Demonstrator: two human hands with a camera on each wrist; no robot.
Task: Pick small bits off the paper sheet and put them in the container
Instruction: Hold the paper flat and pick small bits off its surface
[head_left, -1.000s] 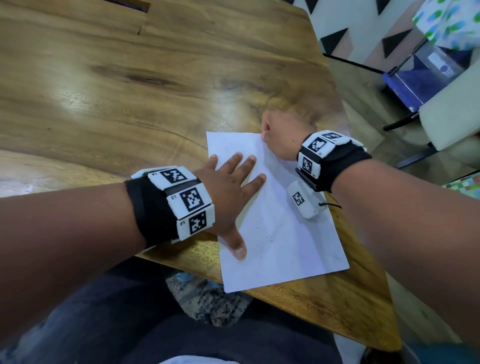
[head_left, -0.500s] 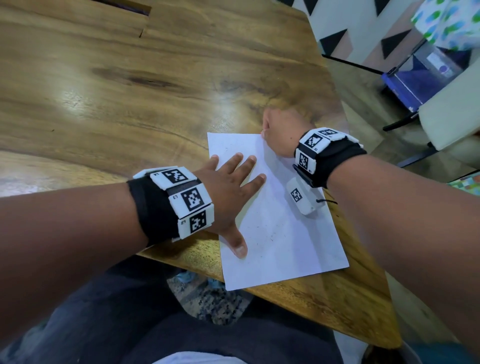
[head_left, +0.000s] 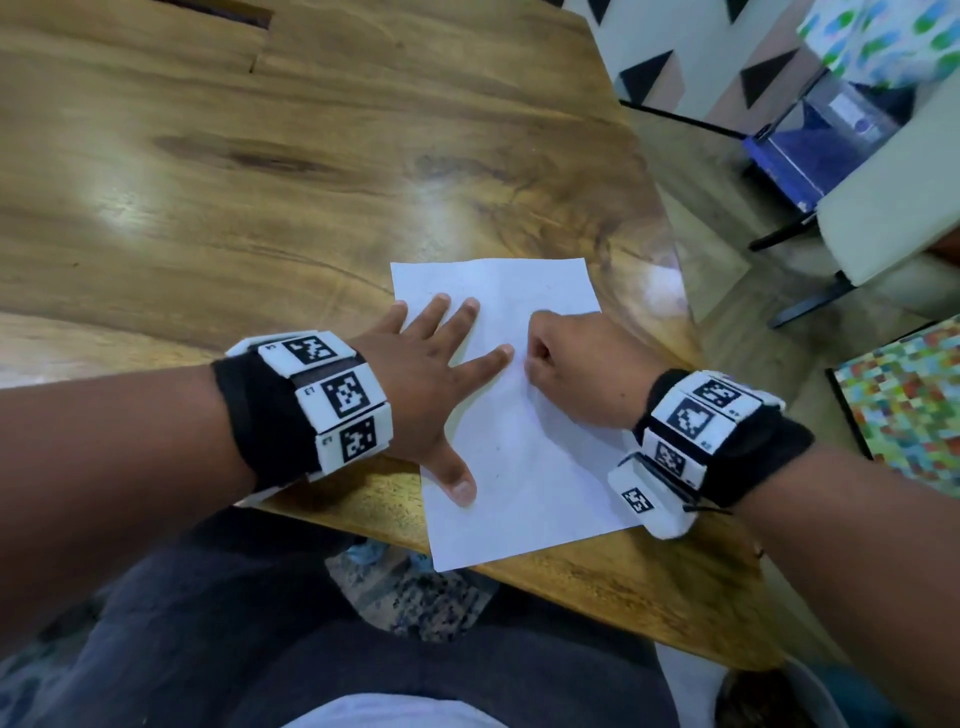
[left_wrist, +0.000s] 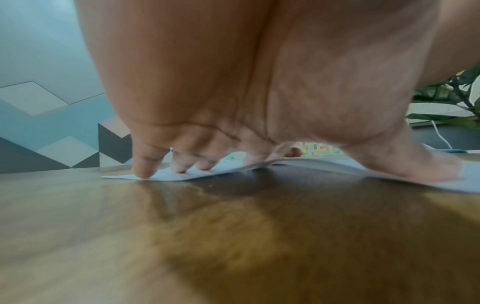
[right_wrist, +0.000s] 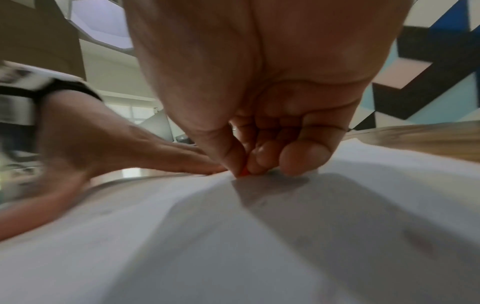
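A white paper sheet (head_left: 524, 467) lies at the near right corner of the wooden table (head_left: 260, 171). My left hand (head_left: 441, 364) lies flat on the sheet's left side, fingers spread and pressing the sheet (left_wrist: 166, 174) down. My right hand (head_left: 566, 364) is curled over the middle of the sheet, just right of the left index finger. In the right wrist view the right hand (right_wrist: 242, 174) pinches a tiny orange bit (right_wrist: 244, 172) between thumb and fingertips, right at the paper (right_wrist: 233, 236). No container shows in any view.
The table's right edge and near corner (head_left: 701, 639) lie close to the sheet, whose near end overhangs the table edge. Beyond the edge are a floor, a blue box (head_left: 810, 150), a pale chair (head_left: 893, 218) and a patterned mat (head_left: 904, 400).
My right hand has drawn back from the sheet's far right corner to its middle, beside the left index finger. The left hand stays flat on the paper.
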